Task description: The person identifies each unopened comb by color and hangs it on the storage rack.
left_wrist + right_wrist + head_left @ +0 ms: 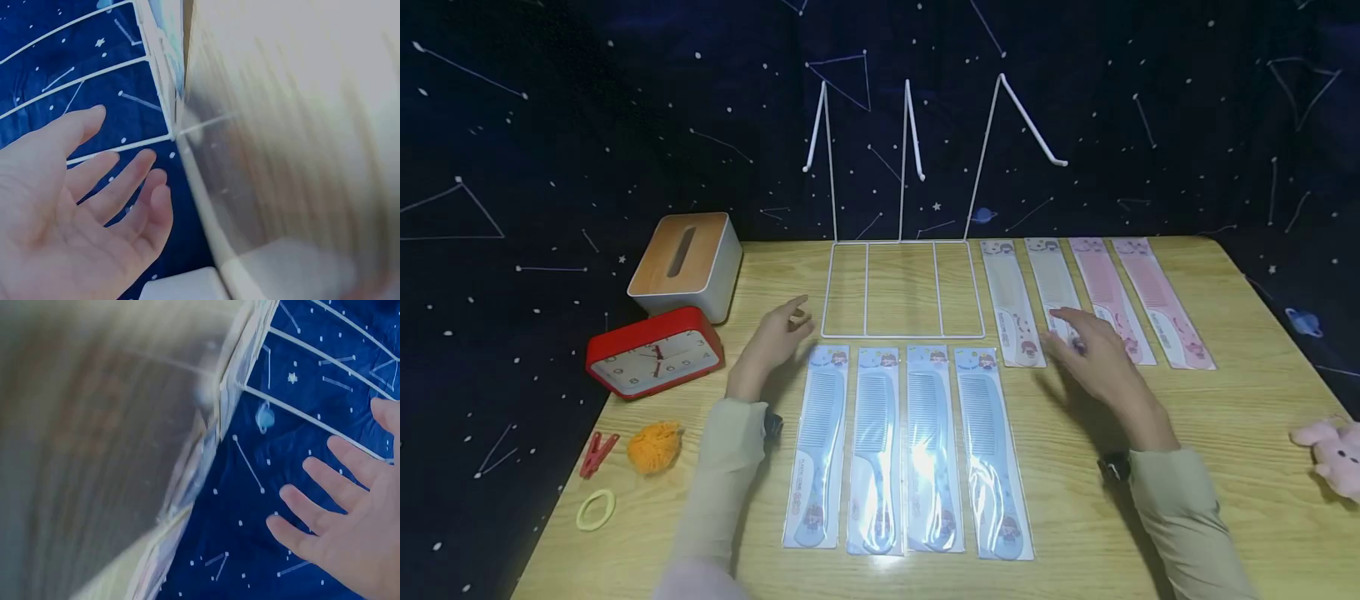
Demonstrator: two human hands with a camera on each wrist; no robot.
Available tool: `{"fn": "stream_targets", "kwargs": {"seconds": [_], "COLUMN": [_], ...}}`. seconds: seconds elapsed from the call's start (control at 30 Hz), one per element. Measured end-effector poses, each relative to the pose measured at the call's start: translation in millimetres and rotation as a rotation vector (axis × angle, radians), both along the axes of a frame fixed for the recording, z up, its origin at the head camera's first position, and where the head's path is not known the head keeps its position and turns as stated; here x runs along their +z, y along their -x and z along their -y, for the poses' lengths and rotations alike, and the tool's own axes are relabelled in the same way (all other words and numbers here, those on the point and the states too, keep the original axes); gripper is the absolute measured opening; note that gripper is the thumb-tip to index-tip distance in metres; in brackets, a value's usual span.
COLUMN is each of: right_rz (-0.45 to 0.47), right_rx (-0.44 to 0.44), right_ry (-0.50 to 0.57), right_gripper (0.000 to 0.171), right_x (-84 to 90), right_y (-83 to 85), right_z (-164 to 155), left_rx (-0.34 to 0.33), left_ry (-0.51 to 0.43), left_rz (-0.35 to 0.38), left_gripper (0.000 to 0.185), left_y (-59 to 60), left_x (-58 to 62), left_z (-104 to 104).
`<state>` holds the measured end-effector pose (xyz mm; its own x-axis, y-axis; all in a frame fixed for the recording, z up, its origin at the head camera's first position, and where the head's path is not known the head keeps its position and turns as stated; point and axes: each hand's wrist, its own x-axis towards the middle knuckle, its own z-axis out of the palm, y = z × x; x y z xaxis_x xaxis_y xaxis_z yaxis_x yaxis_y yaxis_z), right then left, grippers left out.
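Hovering over the desk, both hands are released, fingers relaxed and spread, holding nothing. The right hand sits just above the lower end of the second beige comb in the row of four packaged combs at right: two beige, two pink. The left hand floats left of the white wire rack, whose base compartments hold nothing. Four blue combs lie side by side in front of the rack. Judgement: each packet looks light, flat, a little bendy, its plastic sleeve glossy and likely slippery; pinching an edge near the handle end should lift it. The tissue box shows no tissue at its slot.
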<state>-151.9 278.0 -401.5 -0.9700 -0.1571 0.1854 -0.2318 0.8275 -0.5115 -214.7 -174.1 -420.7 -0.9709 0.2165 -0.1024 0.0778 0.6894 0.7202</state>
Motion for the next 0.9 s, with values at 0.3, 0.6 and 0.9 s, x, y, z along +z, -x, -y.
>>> {"fn": "stream_targets", "kwargs": {"seconds": [0.3, 0.6, 0.9], "right_rz": [0.269, 0.307, 0.231], "right_rx": [0.088, 0.217, 0.239], "right_ry": [0.048, 0.04, -0.141], "right_gripper": [0.06, 0.068, 0.096], "right_x": [1.1, -16.2, -25.8], "right_y": [-12.2, -35.1, -64.8], "right_z": [15.4, 33.1, 70.0], "left_rx": [-0.119, -0.14, -0.119], "left_ry": [-0.029, 0.036, 0.062], "left_rz": [0.048, 0.043, 0.075], "left_gripper": [0.057, 0.058, 0.057], "left_y": [15.3, 25.5, 27.3], "left_x": [-15.9, -18.7, -18.9], "left_z": [-5.1, -6.5, -8.0]}}
